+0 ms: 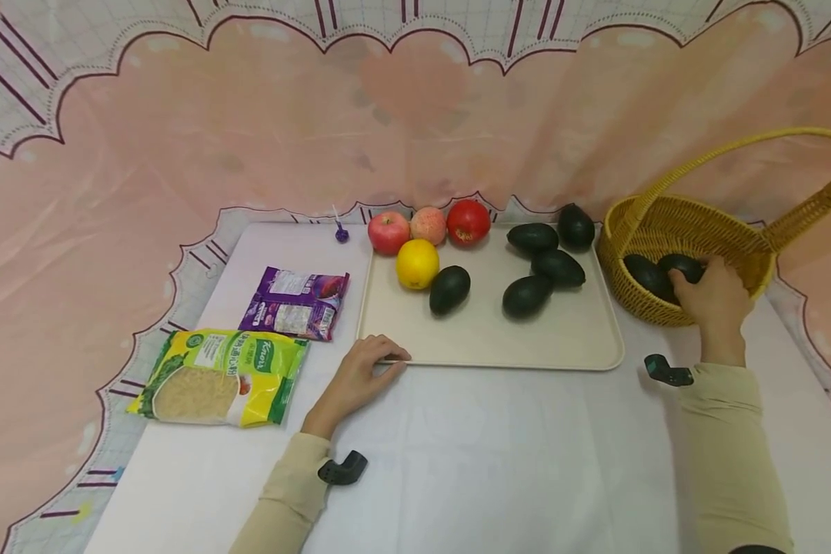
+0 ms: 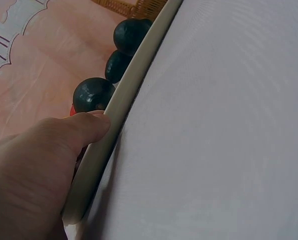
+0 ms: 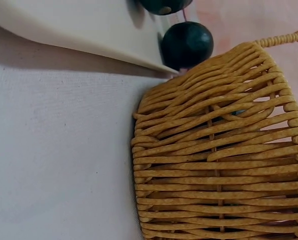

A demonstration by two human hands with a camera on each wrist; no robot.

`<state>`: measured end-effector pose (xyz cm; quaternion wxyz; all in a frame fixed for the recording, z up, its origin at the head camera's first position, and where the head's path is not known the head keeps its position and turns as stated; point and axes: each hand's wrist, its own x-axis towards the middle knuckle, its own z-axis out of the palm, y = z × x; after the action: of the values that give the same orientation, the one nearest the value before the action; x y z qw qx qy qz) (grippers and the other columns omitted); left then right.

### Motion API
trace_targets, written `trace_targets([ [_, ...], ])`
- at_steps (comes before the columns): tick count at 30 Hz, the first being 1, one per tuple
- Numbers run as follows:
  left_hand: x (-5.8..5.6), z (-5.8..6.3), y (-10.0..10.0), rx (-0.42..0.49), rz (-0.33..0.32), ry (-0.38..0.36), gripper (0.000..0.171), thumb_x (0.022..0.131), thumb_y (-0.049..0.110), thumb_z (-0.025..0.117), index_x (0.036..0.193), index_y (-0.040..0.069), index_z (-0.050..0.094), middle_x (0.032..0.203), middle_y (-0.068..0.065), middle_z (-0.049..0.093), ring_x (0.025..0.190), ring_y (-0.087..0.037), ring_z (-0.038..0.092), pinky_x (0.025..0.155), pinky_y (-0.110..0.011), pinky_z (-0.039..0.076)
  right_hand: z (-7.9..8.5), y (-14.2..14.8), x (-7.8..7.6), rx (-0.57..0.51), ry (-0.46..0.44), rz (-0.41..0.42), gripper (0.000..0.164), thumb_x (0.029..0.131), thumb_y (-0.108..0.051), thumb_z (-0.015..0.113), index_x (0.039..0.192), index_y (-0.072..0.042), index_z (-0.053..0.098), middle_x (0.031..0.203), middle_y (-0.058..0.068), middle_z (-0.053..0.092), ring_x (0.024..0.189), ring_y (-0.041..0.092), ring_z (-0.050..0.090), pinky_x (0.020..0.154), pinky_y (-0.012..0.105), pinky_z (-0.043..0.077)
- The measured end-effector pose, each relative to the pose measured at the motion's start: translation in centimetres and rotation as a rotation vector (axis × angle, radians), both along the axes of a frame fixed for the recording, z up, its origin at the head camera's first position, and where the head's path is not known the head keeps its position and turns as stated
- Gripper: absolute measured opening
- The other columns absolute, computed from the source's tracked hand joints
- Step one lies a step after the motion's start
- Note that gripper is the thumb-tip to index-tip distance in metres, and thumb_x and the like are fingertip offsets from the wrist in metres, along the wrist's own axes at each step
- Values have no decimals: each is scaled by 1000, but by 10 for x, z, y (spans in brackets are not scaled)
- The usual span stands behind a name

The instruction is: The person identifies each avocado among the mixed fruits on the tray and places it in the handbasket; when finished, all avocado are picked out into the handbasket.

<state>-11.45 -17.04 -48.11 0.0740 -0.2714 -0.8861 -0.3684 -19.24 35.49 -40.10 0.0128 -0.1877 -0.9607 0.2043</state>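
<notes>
My left hand holds the front left corner of the cream tray. In the left wrist view a fingertip lies against the tray's rim. Far to the right, my right hand reaches into a yellow wicker basket, its fingers and thumb around a dark green avocado. Another avocado lies beside that one in the basket. The basket's woven side hides the right hand in the right wrist view. Several avocados rest on the tray's right half.
On the tray's left are an apple, a peach, a red fruit, an orange and an avocado. A lollipop, a purple packet and a yellow-green Knorr bag lie left. The basket's handle arches high.
</notes>
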Motion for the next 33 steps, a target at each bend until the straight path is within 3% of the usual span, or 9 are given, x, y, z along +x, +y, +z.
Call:
trace_targets([
  [8,-2,1,-1,0,-10,37,15,86,16,69,99,23,68,95,9,65,91,-10,55,84,-33,40,0,-4,-2,-21,53,-30,74,93,-49,40,143,4,29,135,38,38,119,56,37,89,68,29],
  [20,1,0,0,-2,-4,-29,13,87,19,67,99,25,68,96,12,65,93,-7,56,87,-32,41,-6,-14,12,-174,305,-110,55,93,-36,48,138,-5,43,135,24,46,126,43,40,98,64,28],
  [25,1,-1,2,2,-5,-26,14,87,19,68,99,26,68,96,13,65,94,-6,56,87,-32,42,-11,-18,18,-201,434,-115,47,91,-30,52,130,-3,51,126,22,49,119,38,44,99,56,30],
  [30,1,0,1,5,-7,2,14,86,18,69,98,25,68,95,12,65,92,-7,56,85,-32,43,-8,-21,19,-246,464,-68,45,92,-29,53,129,-3,52,127,18,48,118,32,44,100,49,31],
  [33,0,0,0,2,-7,6,15,86,17,69,98,24,68,94,12,65,92,-7,55,86,-31,43,-6,-24,20,-278,502,-33,42,91,-28,57,126,-5,55,116,0,52,107,17,50,93,30,39],
])
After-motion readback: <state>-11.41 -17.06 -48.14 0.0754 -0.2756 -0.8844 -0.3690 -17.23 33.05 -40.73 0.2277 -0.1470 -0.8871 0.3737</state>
